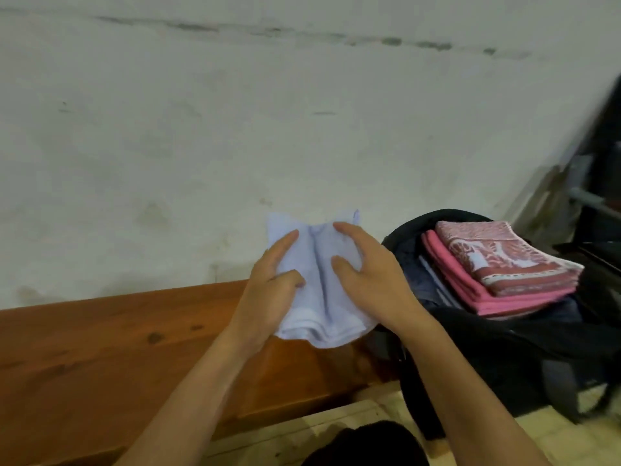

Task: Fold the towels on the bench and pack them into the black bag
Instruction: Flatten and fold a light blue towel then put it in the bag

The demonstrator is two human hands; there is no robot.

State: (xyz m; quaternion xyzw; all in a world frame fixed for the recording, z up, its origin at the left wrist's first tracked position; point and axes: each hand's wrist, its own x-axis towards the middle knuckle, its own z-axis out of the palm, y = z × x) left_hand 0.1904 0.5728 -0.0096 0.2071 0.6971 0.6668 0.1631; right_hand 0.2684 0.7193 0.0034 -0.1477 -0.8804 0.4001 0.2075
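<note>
A folded pale blue towel is held up above the right end of the brown wooden bench. My left hand grips its left side, thumb on top and fingers curled round it. My right hand grips its right side, thumb and fingers spread over the cloth. To the right stands the open black bag. In its mouth lie a folded pink-and-white patterned towel on top of a folded plain pink towel.
A stained whitish wall rises right behind the bench. Dark metal framework stands at the far right beyond the bag. Pale floor tiles show below the bench, with a dark shape at the bottom edge.
</note>
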